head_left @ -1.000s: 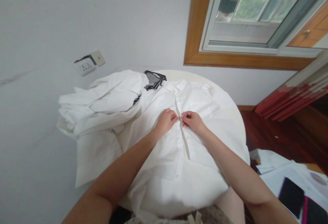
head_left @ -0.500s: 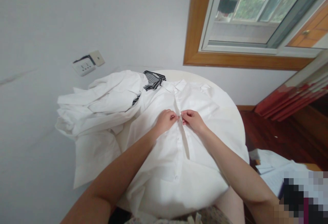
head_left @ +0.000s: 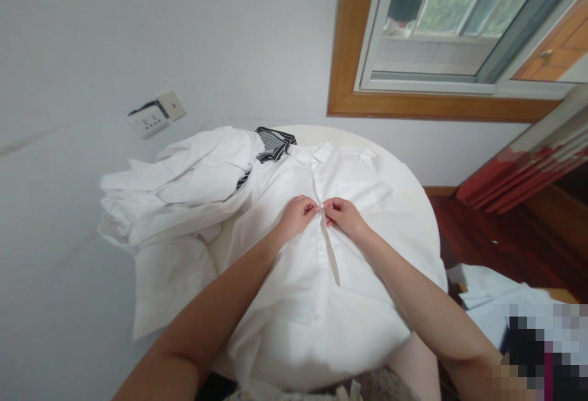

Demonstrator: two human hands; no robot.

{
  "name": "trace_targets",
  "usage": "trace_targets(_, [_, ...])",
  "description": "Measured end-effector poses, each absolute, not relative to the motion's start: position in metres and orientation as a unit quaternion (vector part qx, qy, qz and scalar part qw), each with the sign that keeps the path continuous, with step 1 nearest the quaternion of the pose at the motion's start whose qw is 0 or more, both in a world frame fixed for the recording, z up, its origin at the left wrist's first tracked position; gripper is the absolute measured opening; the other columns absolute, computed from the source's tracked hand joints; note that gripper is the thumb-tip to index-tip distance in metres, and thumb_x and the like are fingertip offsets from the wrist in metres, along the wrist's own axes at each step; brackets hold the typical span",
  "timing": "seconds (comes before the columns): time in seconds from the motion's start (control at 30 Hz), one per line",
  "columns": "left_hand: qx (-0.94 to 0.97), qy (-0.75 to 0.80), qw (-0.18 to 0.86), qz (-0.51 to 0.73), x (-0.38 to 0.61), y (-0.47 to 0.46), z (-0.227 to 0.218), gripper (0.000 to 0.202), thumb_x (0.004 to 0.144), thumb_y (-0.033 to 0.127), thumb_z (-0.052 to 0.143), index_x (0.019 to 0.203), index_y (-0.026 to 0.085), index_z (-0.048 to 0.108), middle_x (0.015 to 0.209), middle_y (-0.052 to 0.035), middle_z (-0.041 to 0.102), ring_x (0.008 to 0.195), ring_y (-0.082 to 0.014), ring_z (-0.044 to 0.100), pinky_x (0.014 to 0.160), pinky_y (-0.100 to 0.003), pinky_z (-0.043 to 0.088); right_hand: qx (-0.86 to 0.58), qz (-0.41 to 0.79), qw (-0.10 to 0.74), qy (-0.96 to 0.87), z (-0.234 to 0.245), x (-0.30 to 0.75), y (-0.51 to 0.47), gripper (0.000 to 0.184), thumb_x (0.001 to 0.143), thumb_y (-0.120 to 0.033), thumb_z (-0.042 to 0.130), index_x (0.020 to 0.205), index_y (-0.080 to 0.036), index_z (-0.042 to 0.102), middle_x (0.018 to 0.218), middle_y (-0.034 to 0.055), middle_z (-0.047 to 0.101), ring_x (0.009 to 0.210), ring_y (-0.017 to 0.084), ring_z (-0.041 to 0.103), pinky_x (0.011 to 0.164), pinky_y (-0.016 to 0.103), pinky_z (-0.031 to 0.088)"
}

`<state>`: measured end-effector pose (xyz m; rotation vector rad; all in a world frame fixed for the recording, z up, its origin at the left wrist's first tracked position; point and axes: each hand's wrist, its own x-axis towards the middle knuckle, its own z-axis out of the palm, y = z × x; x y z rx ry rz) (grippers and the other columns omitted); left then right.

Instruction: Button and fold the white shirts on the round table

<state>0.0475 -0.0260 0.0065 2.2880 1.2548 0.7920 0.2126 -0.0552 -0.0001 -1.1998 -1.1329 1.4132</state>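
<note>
A white button-up shirt (head_left: 294,291) lies front up, its collar toward the wall. My left hand (head_left: 297,214) pinches one edge of the front placket about halfway down. Facing it, my right hand (head_left: 342,214) pinches the opposite front edge, and the fingertips of both hands almost meet. Below them the two front edges lie apart in a narrow gap, with small buttons along the left one. Whatever button sits between my fingertips is too small to make out.
White garments (head_left: 184,174) are heaped at the table's left, with a black striped cloth (head_left: 275,142) beside them. The round white table (head_left: 416,205) stands by the wall under a wood-framed window (head_left: 413,106). More white cloth (head_left: 491,294) lies at the lower right.
My right fingertips have come slightly closer to the left ones, narrowing the gap between the front edges there. The view has shifted a little.
</note>
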Motion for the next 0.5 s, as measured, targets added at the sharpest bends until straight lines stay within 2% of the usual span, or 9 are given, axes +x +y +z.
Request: trace_targets(0.5, [0.834,0.445,0.187,0.266,0.0461,-0.0267,0.0043,0.013,0.086,0.019,0.055,0.078,0.019,0.065,0.082,-0.0031,0.066,0.083,-0.0173,0.059,0.082,-0.032,0.045,-0.462,0.601,0.454,-0.468,0.0018,0.2181,-0.0543,0.018,0.072,-0.032,0.067,0.078,-0.017,0.06,0.061,-0.0033,0.061,0.052,0.009,0.06,0.052,0.021,0.054])
